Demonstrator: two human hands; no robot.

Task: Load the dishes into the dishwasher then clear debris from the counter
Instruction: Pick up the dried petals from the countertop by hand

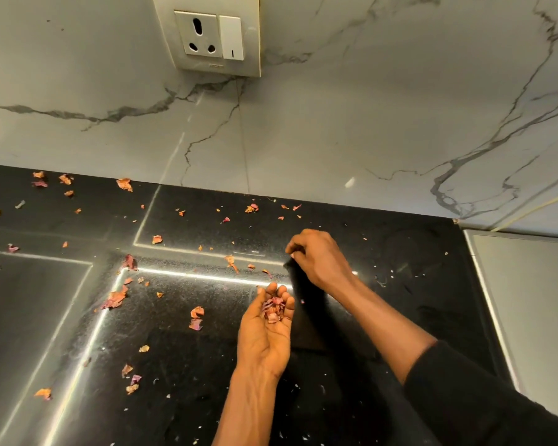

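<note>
L hand (264, 333) is palm up over the black counter (207, 397), fingers curled upward into a cup. A heap of onion skins (274, 309) sits in the cup, against the inner side of the fingers and below the tips. R hand (319, 255) is just beyond it and a bit to the right, knuckles up, fingertips (293, 250) bunched together and pointing down-left. If they pinch a scrap or not, I cannot tell. The two hands are near but not touching.

Loose skin scraps (196, 318) – orange and purple – lie spread over the counter, most of them left of the hands, some along the back edge by the marble wall (335, 123). On the wall is a socket (200, 33) w/ a switch (231, 37) beside it. R arm has a black sleeve (480, 397).
</note>
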